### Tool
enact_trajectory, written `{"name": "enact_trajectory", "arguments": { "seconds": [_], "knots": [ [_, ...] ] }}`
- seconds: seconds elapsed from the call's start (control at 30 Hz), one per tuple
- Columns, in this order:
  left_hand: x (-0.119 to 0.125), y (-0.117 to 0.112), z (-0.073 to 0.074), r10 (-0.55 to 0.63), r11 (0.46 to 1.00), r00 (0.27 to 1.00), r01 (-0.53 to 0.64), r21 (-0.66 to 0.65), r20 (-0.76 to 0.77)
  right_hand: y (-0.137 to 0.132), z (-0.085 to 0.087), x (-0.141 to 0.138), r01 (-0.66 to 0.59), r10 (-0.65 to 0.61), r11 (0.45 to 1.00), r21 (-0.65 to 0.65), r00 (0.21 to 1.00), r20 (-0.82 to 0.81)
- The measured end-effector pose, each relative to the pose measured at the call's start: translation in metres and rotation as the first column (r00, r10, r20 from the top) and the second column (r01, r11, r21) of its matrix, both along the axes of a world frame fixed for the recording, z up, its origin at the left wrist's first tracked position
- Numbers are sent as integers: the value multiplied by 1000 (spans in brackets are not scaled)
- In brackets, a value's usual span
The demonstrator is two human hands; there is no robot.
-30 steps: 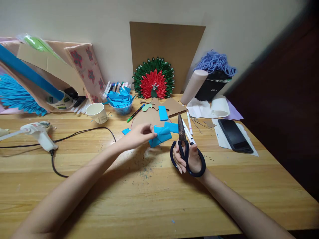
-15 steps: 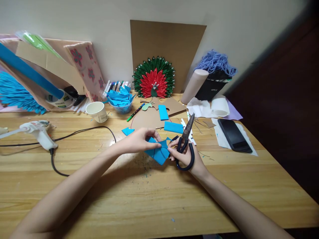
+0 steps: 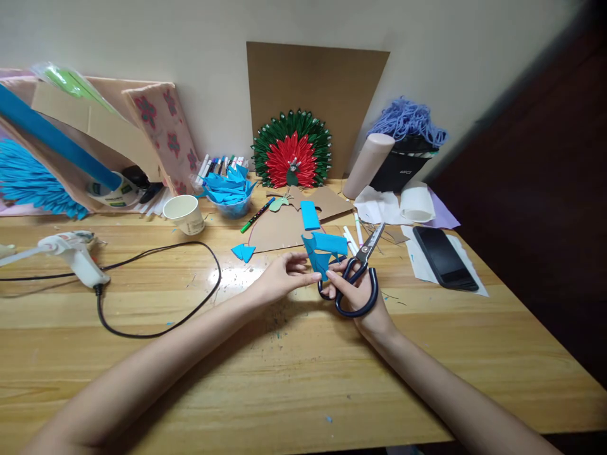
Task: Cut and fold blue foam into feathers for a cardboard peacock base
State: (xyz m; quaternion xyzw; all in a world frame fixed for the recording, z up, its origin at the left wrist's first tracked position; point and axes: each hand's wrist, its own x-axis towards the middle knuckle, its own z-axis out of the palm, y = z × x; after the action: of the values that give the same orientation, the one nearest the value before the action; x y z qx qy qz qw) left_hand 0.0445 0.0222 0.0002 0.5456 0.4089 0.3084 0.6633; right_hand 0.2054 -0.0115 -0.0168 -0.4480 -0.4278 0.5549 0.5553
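Observation:
In the middle, a cut piece of blue paper point(image 3: 320, 262) with jagged edges stands tilted between my hands. My left hand point(image 3: 287, 275) has its thumb and fingertips at the paper's lower left edge. My right hand point(image 3: 363, 294) pinches the paper's lower end between thumb and finger. That same hand carries black-handled scissors point(image 3: 363, 256), blades pointing up and away to the right. Just behind lie a blue paper rectangle point(image 3: 332, 242) and another blue strip point(image 3: 310, 215). Two small blue triangles point(image 3: 244, 253) rest left of my hands.
A white glue gun point(image 3: 73, 256) with a looped cord lies left. Behind are a paper cup point(image 3: 184, 215), a bowl of blue pieces point(image 3: 230, 199), cardboard point(image 3: 279, 227) and a red-green peacock craft point(image 3: 293, 151). At right lies a phone point(image 3: 446, 259); a roll point(image 3: 368, 165) leans behind.
The blue paper has been turned upward and now stands more upright between my hands. My left hand has shifted its hold toward the paper's lower edge, and the scissors tilt more to the right.

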Motion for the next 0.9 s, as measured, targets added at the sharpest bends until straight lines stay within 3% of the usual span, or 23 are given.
{"name": "enact_trajectory", "arguments": {
  "seconds": [0.13,0.23,0.33,0.43,0.53,0.7,0.9],
  "knots": [
    [-1,-3,5,-29,998,997,25,49,75,0,2,-1,-10,10,1000,-17,999,-40],
    [-4,-1,9,95,990,995,-93,106,-15,2,2,1,-32,32,999,-13,999,-27],
    [-9,5,13,214,959,976,-202,199,-37,1,-1,4,-196,186,978,-72,975,-124],
    [-15,14,18,287,931,958,-278,236,-5,-5,-5,5,-421,397,901,-106,897,-194],
    [-21,20,23,329,918,944,-318,236,-8,-13,-9,5,-558,539,823,-108,827,-160],
    [-24,20,31,337,922,941,-334,197,19,-16,-12,7,-632,617,751,-190,775,-138],
    [-22,18,26,259,952,965,-246,181,-49,-13,-10,8,-651,641,733,-199,758,-119]
  ]
}}
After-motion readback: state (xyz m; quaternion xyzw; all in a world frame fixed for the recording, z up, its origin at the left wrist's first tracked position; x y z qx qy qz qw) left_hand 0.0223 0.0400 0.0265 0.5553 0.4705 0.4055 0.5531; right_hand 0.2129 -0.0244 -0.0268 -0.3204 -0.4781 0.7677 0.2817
